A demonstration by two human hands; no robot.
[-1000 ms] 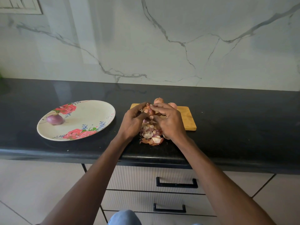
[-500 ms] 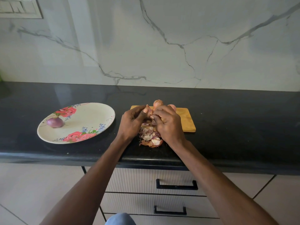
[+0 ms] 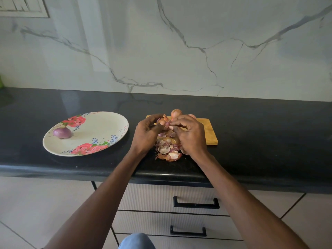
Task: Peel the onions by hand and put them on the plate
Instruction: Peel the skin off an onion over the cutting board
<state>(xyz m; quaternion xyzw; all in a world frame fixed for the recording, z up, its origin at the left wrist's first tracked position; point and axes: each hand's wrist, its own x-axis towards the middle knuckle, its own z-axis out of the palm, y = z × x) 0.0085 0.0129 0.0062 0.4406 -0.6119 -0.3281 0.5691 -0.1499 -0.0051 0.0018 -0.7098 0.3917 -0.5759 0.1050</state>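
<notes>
Papery, reddish-brown skin is what the fingers are working at in the head view, the only view there is; the left hand (image 3: 147,132) curls round a small onion (image 3: 162,121), thumb laid across its near side, so the bulb sits cupped between thumb and fingertips; the right hand (image 3: 188,133) comes in from the other side with its thumb and forefinger pressed together, pinching what looks like a flap of skin at the onion's side, the remaining fingers arched loosely above; just beyond the right fingertips stands an unpeeled onion (image 3: 176,113) on the wooden board (image 3: 208,133), and below both palms lies a heap of peelings (image 3: 168,150) on the black counter (image 3: 269,141); well to the left of the left knuckles a flowered plate (image 3: 100,130) carries one peeled onion (image 3: 62,132), purple and glossy; I judge the bulb light and firm, easily held in one hand, but likely slick once bared, so the cupping grip wants to stay round its middle; the dry skin seems brittle and apt to tear in scraps, so the better hold is probably low on the flap near the root or tip, pulling along the bulb rather than across it.
</notes>
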